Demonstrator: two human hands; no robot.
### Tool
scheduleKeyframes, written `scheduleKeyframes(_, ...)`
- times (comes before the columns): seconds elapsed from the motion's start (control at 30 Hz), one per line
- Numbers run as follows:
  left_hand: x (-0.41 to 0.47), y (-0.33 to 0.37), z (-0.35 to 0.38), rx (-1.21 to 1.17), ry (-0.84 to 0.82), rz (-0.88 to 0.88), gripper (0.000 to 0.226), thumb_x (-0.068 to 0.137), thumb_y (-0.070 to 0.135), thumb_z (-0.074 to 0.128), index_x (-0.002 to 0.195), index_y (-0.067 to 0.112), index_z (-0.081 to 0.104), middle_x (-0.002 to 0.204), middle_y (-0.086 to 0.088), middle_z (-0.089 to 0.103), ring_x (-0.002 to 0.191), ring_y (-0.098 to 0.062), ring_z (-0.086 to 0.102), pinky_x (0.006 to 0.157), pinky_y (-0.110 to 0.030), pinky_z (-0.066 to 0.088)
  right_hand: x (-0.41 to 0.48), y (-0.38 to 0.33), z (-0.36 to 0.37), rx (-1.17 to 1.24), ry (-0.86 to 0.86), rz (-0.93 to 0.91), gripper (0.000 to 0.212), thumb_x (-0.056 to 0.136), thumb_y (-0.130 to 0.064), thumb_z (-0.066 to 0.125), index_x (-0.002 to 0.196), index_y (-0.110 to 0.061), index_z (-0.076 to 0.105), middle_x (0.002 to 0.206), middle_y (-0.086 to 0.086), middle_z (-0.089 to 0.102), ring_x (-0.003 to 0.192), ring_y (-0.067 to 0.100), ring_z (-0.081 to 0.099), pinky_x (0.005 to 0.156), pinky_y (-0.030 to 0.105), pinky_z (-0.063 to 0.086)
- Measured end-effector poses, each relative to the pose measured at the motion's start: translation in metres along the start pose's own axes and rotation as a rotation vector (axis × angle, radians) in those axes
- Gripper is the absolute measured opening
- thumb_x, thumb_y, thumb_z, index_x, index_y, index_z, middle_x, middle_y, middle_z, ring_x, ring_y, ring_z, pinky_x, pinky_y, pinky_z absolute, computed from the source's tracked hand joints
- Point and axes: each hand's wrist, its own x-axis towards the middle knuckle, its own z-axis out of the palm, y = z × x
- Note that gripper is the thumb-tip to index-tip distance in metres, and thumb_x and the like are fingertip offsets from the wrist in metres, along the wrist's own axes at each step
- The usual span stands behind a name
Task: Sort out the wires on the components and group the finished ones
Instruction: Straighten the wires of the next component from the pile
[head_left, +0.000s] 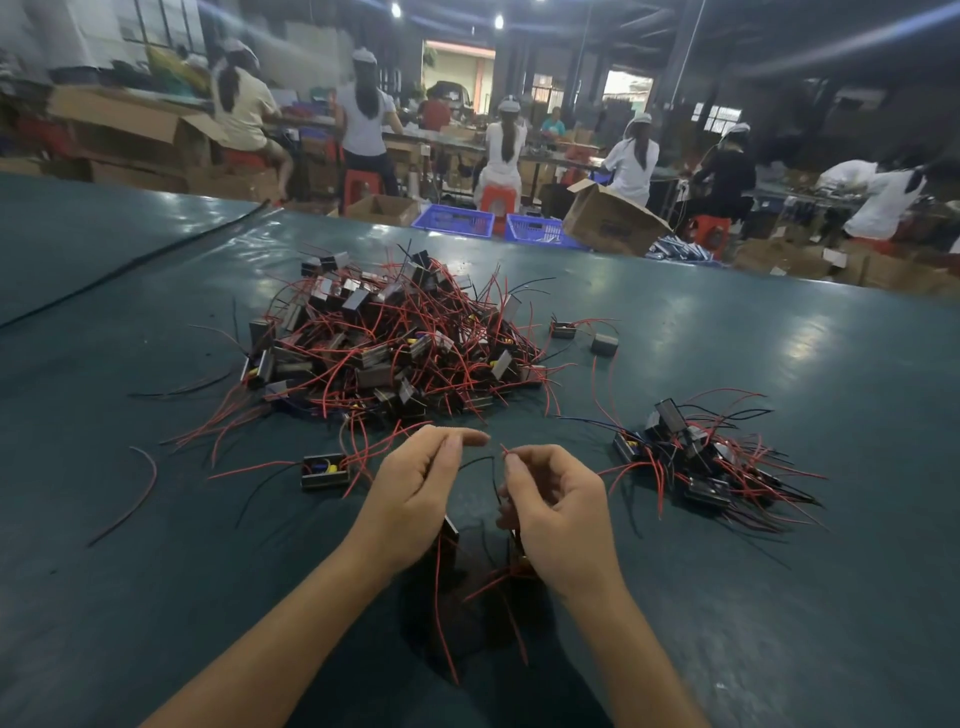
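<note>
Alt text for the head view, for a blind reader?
A person's left hand and right hand pinch a component's wires over a green table. A big tangled pile lies ahead, a small pile to the right.

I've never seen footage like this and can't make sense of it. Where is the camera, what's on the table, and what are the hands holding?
No machine here: a person works bare-handed, and the single picture comes from a camera on their head, looking down. On the green table lies a big pile of small dark components with red and black wires; a smaller pile sits to the right, perhaps the finished ones. The left hand and right hand grip hanging components by their wires; the right pinches a red wire end.
</note>
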Motion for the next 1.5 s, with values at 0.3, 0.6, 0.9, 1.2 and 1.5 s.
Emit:
scheduleKeyframes(0.3,-0.002,-0.004,0.000,-0.035,0.073,0.037,0.011,0.092,0.014,0.062,0.096,0.021,0.070,0.082,0.006,0.072,0.077,-0.012,0.070,0.073,-0.023,0.057,-0.002,-0.002,-0.001,-0.109,0.034,-0.088,0.015,0.092,-0.018,0.066,0.078,-0.023,0.064,0.069,-0.001,0.062,0.058,0.002,0.053,0.056,0.014,0.045)
scheduleKeyframes(0.6,-0.007,0.004,0.007,-0.082,0.049,0.069,0.009,0.089,0.031,0.062,0.092,0.024,0.068,0.083,0.010,0.072,0.077,-0.009,0.072,0.069,-0.026,0.059,-0.006,-0.003,0.006,-0.083,-0.045,0.019,0.011,0.093,-0.016,0.063,0.086,-0.024,0.062,0.075,0.000,0.069,0.067,0.010,0.064,0.059,0.020,0.053)
scheduleKeyframes(0.9,-0.004,0.003,0.008,-0.225,0.045,-0.115,0.004,0.087,0.018,0.069,0.088,0.019,0.073,0.084,-0.001,0.075,0.079,-0.019,0.073,0.073,-0.042,0.061,-0.007,-0.006,0.006,-0.138,0.015,-0.093,0.009,0.088,-0.010,0.069,0.089,-0.019,0.073,0.082,-0.005,0.069,0.068,0.012,0.063,0.062,0.024,0.054)
scheduleKeyframes(1.2,-0.001,0.006,0.004,-0.370,0.011,-0.205,0.017,0.078,0.022,0.071,0.095,0.019,0.075,0.084,-0.004,0.076,0.079,-0.021,0.074,0.066,-0.024,0.059,-0.008,-0.006,0.007,-0.134,-0.030,-0.088,0.017,0.089,-0.007,0.067,0.097,-0.020,0.075,0.084,-0.004,0.070,0.074,0.015,0.066,0.068,0.027,0.055)
scheduleKeyframes(1.5,0.000,0.012,0.000,-0.162,-0.049,-0.081,0.010,0.087,0.012,0.070,0.090,0.020,0.074,0.077,0.002,0.074,0.068,-0.015,0.071,0.062,-0.024,0.058,-0.005,-0.014,0.005,0.049,-0.021,0.018,0.018,0.092,-0.018,0.066,0.077,-0.023,0.074,0.071,-0.004,0.073,0.064,0.005,0.066,0.060,0.018,0.051)
